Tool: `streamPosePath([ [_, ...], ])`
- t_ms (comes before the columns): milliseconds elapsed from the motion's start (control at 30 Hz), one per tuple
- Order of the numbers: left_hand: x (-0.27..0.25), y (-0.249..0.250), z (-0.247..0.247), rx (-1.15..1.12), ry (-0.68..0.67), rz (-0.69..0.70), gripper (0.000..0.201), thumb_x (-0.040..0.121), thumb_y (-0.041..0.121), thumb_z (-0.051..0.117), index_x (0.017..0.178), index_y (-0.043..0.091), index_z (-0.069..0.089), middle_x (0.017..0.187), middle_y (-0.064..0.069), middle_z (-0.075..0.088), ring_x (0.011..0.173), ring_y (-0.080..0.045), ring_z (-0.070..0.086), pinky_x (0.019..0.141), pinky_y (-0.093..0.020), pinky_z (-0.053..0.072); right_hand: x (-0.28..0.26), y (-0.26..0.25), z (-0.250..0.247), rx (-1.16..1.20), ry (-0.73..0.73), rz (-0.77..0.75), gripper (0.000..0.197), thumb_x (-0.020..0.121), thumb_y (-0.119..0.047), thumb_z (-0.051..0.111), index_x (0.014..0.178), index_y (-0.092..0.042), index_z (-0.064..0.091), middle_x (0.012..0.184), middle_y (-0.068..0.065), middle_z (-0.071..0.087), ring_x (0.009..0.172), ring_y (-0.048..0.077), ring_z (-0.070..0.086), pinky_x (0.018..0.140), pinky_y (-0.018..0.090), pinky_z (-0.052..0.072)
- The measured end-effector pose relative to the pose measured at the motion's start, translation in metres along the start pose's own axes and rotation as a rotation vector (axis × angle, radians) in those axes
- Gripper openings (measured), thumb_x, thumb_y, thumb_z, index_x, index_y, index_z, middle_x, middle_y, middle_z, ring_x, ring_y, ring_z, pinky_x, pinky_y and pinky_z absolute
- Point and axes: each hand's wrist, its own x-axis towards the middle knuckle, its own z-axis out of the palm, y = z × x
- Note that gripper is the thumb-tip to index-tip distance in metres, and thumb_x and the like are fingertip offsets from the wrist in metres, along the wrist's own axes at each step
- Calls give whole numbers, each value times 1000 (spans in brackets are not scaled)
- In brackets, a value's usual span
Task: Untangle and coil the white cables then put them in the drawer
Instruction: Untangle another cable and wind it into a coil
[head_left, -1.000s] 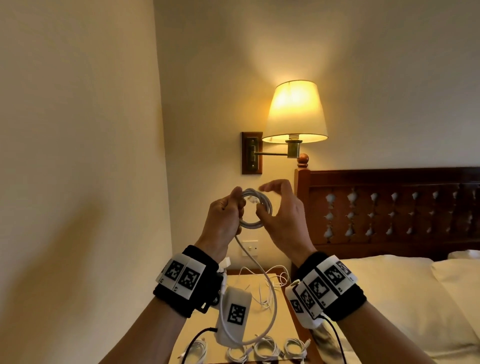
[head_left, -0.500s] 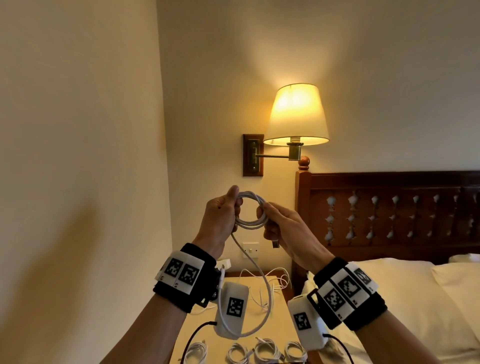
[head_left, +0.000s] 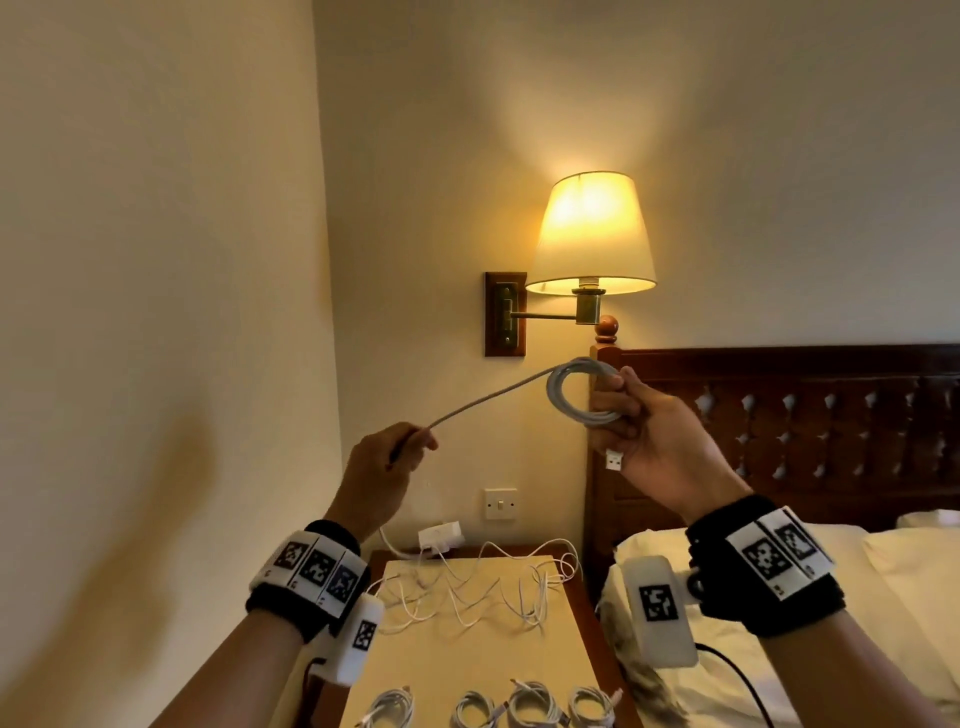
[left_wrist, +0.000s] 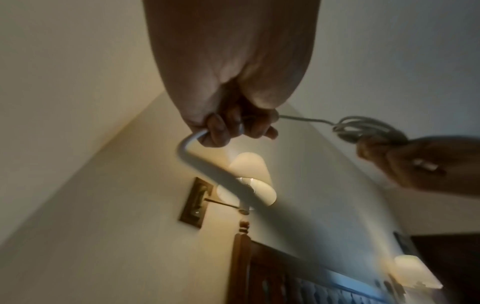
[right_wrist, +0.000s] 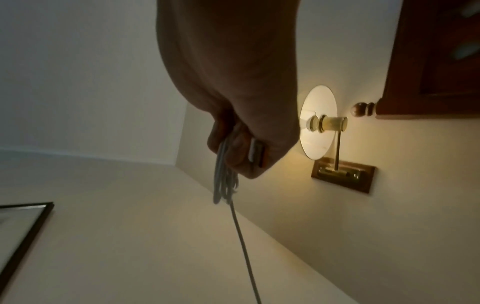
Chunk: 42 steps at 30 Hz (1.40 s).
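My right hand (head_left: 631, 415) grips a small coil of white cable (head_left: 574, 391) in front of the headboard, and the cable's USB plug (head_left: 614, 460) sticks out below its palm. A straight length of that cable runs down-left to my left hand (head_left: 402, 449), whose fingers are curled round it. In the left wrist view the left hand (left_wrist: 233, 127) holds the cable (left_wrist: 197, 162) and the coil (left_wrist: 363, 129) shows at the right. The right wrist view shows the coil (right_wrist: 224, 181) hanging from the right hand (right_wrist: 233, 148). Loose tangled white cables (head_left: 483, 592) lie on the nightstand (head_left: 447, 665). Several coiled cables (head_left: 524, 706) sit at its near edge.
A lit wall lamp (head_left: 592, 234) hangs just above my hands. A dark wooden headboard (head_left: 779, 426) and a bed with pillows (head_left: 883, 582) are at the right. A white plug adapter (head_left: 440, 535) and a wall switch (head_left: 500, 503) sit behind the nightstand. No drawer is in view.
My hands have drawn apart: the right hand took the coil and carried it right, and the left hand slid down-left along the cable, pulling a length taut.
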Motion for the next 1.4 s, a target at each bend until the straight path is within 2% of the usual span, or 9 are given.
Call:
streamPosePath([
  [67, -4, -9, 0, 181, 46, -19, 25, 99, 19, 51, 77, 24, 62, 60, 7, 56, 50, -6, 50, 48, -14, 37, 0, -4, 0, -119, 31, -42, 35, 103, -32, 35, 82, -14, 57, 60, -6, 35, 55, 8, 25, 50, 21, 26],
  [167, -14, 13, 13, 391, -371, 56, 30, 98, 24, 50, 70, 19, 62, 62, 1, 62, 49, -5, 50, 54, -29, 48, 5, -2, 4, -433, 31, -117, 32, 104, -30, 38, 90, -11, 60, 64, -3, 47, 56, 8, 36, 55, 23, 29],
  [267, -21, 64, 16, 248, -612, 268, 31, 100, 27, 48, 76, 12, 62, 62, 5, 58, 50, -6, 47, 51, -18, 39, 8, 7, 11, -835, -18, -191, 31, 102, -29, 42, 94, -10, 65, 74, 0, 59, 65, 10, 47, 62, 23, 36],
  [633, 16, 92, 12, 107, -26, 433, 35, 98, 48, 40, 82, 23, 60, 61, 11, 56, 53, -11, 52, 50, -20, 41, -1, 24, 20, -1029, -155, -161, 36, 102, -30, 41, 95, -7, 68, 70, -1, 62, 62, 8, 50, 60, 20, 41],
  [833, 19, 78, 20, 94, 8, 327, 49, 91, 59, 44, 85, 15, 66, 63, 5, 61, 57, -13, 55, 54, -23, 46, 1, 22, 23, -1002, -215, -57, 35, 105, -29, 33, 88, -10, 58, 63, -7, 46, 58, 9, 38, 56, 21, 33],
  [1033, 19, 53, 15, 133, -127, 315, 17, 94, 29, 52, 91, 16, 63, 71, 14, 56, 64, 3, 56, 64, -7, 42, 7, 17, 14, -876, -88, -15, 37, 105, -32, 32, 83, -14, 54, 57, -10, 44, 49, 5, 34, 48, 17, 31],
  [1200, 8, 23, 14, 393, -303, 350, 17, 94, 25, 58, 103, 18, 70, 91, 6, 72, 85, -3, 65, 83, -22, 51, 9, 11, 9, -738, 3, 5, 38, 106, -33, 31, 82, -14, 54, 58, -9, 42, 50, 6, 34, 50, 20, 30],
  [1333, 6, 20, 12, 485, -153, 421, 18, 92, 27, 57, 95, 17, 71, 95, 2, 71, 88, -10, 63, 84, -28, 50, 11, 8, 9, -590, -5, 34, 38, 106, -32, 29, 82, -15, 52, 58, -8, 37, 53, 8, 28, 51, 23, 23],
  [1400, 9, 22, 13, 284, -18, 264, 15, 93, 17, 58, 98, 11, 70, 94, -2, 72, 83, -8, 66, 79, -19, 53, 11, 9, 9, -539, -19, 46, 37, 106, -32, 29, 83, -15, 52, 59, -7, 36, 55, 10, 26, 53, 25, 21],
])
